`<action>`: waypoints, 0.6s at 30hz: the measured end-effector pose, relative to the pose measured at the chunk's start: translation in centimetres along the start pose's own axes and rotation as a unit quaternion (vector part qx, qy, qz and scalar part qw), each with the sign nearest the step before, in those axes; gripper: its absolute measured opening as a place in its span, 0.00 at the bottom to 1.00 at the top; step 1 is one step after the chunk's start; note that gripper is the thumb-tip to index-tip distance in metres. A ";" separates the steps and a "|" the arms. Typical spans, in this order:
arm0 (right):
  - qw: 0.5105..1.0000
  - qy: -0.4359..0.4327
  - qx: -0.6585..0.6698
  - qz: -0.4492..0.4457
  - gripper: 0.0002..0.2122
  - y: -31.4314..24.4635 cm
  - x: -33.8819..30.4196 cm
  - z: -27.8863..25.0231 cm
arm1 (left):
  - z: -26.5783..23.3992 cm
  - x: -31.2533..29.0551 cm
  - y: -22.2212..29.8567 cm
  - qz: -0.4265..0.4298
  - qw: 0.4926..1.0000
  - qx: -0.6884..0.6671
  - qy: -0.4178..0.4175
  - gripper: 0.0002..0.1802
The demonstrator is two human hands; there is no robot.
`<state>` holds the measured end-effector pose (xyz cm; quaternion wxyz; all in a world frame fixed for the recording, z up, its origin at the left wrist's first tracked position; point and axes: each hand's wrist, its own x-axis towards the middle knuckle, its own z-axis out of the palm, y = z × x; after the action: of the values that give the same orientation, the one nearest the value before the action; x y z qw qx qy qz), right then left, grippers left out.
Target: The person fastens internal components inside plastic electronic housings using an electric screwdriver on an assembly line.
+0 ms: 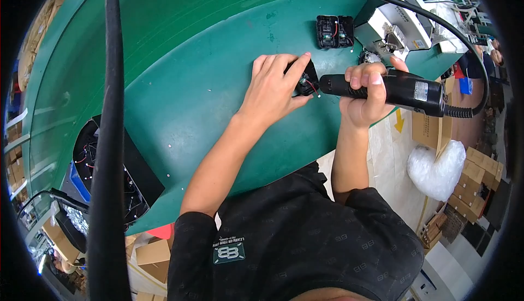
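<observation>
My right hand (369,90) is wrapped around a black electric screwdriver (406,92), held nearly level. A ribbed cable leaves its rear end. The screwdriver's front end points left, close beside a small black plastic housing (310,73) on the green work surface. My left hand (273,85) grips that housing, with fingers over its far side and the thumb at its near edge. Inside the housing are a small circuit board and thin red wires ending in a white plug. The left fingers cover much of the housing. Whether the screwdriver touches it, I cannot tell.
Two similar black housings (334,31) lie at the back, next to a grey and black box-shaped machine (396,25). On the left, a black bin (139,170) holds several wired parts. A thick black cable (107,137) hangs across the left. Tiny bits dot the green table (185,110).
</observation>
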<state>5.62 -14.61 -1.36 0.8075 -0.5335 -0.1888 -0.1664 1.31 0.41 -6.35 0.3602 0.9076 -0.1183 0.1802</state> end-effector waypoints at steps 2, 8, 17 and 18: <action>1.000 0.002 0.001 0.002 0.20 -0.1 0.0 0.0 | 0.0 0.1 0.1 -0.001 1.000 0.003 -0.001 0.43; 1.000 0.012 0.008 0.003 0.18 0.2 -0.2 0.1 | 0.1 0.0 0.2 0.000 1.000 0.012 0.003 0.42; 0.997 -0.026 0.076 0.001 0.15 1.5 -0.3 0.3 | -0.1 0.1 0.0 -0.003 0.998 0.050 0.029 0.41; 0.997 -0.026 0.075 0.002 0.15 1.6 -0.3 0.3 | -0.1 0.1 -0.1 -0.001 0.998 0.052 0.031 0.41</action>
<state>6.07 -13.73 -2.67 0.8403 -0.4761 -0.2205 -0.1365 1.42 0.57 -6.34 0.3159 0.9194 -0.0961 0.2136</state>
